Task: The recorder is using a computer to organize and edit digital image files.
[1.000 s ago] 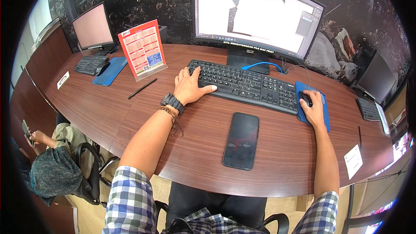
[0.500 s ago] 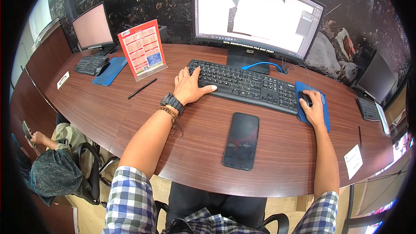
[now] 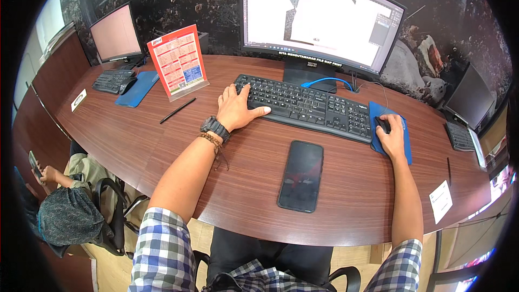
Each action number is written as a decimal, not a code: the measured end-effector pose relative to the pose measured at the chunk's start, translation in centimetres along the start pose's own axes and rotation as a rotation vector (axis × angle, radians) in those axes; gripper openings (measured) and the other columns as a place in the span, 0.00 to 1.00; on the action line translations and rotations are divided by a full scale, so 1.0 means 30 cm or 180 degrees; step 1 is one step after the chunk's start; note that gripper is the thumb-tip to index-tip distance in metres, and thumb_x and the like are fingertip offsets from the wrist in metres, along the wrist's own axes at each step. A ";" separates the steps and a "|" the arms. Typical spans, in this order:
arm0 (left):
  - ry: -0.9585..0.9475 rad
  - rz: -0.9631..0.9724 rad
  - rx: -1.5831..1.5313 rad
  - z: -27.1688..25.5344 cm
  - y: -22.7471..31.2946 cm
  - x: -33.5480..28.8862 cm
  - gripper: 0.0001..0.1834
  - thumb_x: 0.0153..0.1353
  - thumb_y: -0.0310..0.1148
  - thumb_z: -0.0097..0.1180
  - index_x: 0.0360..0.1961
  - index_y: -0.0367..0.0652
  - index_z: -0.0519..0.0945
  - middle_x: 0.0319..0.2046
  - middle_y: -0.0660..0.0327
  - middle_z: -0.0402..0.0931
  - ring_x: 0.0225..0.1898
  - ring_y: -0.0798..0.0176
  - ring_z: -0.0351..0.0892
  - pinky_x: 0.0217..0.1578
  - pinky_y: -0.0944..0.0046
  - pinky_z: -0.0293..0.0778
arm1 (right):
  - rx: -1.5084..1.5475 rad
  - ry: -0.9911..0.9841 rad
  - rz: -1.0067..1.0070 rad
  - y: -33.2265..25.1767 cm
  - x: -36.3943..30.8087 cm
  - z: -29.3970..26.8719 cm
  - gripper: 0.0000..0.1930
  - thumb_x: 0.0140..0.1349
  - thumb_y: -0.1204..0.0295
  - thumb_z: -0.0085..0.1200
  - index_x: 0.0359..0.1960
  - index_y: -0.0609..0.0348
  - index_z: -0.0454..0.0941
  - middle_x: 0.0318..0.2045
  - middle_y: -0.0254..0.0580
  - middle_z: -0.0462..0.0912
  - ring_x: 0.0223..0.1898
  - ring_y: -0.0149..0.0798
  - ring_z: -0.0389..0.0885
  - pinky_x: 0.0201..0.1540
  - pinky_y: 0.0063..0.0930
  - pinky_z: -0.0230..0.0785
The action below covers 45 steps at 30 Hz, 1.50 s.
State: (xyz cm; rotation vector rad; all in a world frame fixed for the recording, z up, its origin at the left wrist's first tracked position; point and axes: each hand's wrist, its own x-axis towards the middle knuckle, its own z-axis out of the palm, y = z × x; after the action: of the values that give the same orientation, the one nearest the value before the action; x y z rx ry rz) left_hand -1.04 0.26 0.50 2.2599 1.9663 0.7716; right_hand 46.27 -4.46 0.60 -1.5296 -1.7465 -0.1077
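Note:
My left hand (image 3: 235, 110) rests with its fingers spread on the left end of a black keyboard (image 3: 324, 106). Its thumb lies by the near edge of the keys. On the right, my right hand (image 3: 393, 139) is curved over a black computer mouse (image 3: 382, 124), partly hiding it, on a blue mouse pad (image 3: 376, 109). Behind the keyboard stands a lit monitor (image 3: 330, 13) showing an editing window with a large white area and a grey textured strip. A dark-screened phone (image 3: 300, 176) lies flat between my forearms.
A red-and-white card stand (image 3: 177, 62) and a black pen (image 3: 177, 111) are left of the keyboard. Other monitors (image 3: 115, 33) stand at both sides. A white paper (image 3: 440, 201) lies near the right edge. At lower left, a seated person (image 3: 70, 213) holds a phone.
My right hand has slid slightly toward me with the mouse. A small dark mark now shows low in the white area on the monitor. My left hand stays in place.

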 end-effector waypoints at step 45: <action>-0.0017 -0.0006 0.0147 -0.007 0.018 -0.005 0.57 0.52 0.72 0.62 0.70 0.36 0.66 0.67 0.31 0.59 0.71 0.34 0.55 0.69 0.39 0.53 | 0.0042 0.0001 0.0010 0.004 -0.002 0.001 0.16 0.53 0.71 0.60 0.44 0.61 0.79 0.45 0.50 0.76 0.50 0.53 0.77 0.55 0.41 0.70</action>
State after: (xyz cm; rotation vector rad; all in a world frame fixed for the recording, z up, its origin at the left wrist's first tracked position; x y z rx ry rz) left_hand -0.64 -0.04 0.83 2.2826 2.0042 0.7264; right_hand 46.35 -4.47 0.50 -1.5228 -1.7413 -0.0947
